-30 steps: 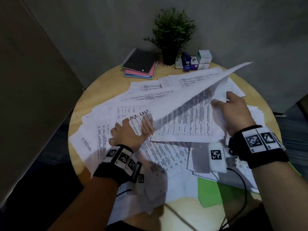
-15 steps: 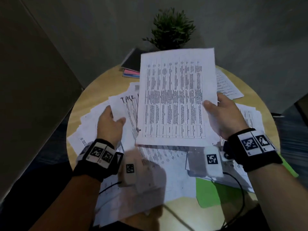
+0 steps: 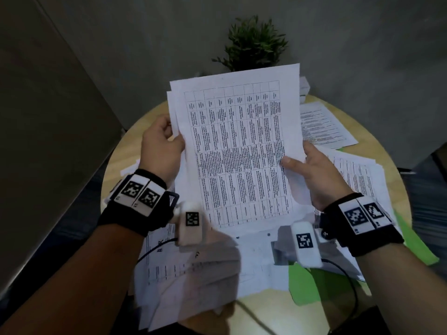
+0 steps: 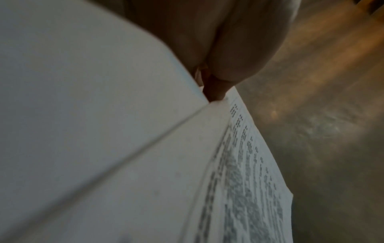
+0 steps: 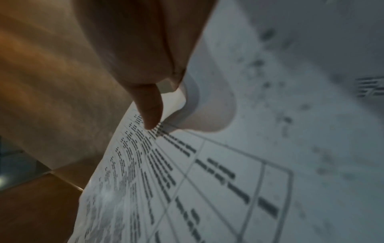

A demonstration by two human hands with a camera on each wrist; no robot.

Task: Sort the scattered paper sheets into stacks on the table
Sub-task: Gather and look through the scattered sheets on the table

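Above the round table [image 3: 125, 151], left hand [image 3: 160, 147] and right hand [image 3: 314, 175] grip the printed sheets [image 3: 239, 151] between them.

I'm looking down on a round, light wooden table [image 3: 377, 131] pushed up against a plain grey wall [image 3: 145, 39]. A leafy green potted plant [image 3: 254, 44] stands at the table's far edge. A darker flat panel [image 3: 43, 141] slants down my left side. The light is dim; the floor [image 3: 430, 189] on the right looks dark.

Held sheets [image 3: 238, 151] hang above scattered papers [image 3: 358, 180] (plant [image 3: 255, 44] behind) on the table [image 3: 377, 131].
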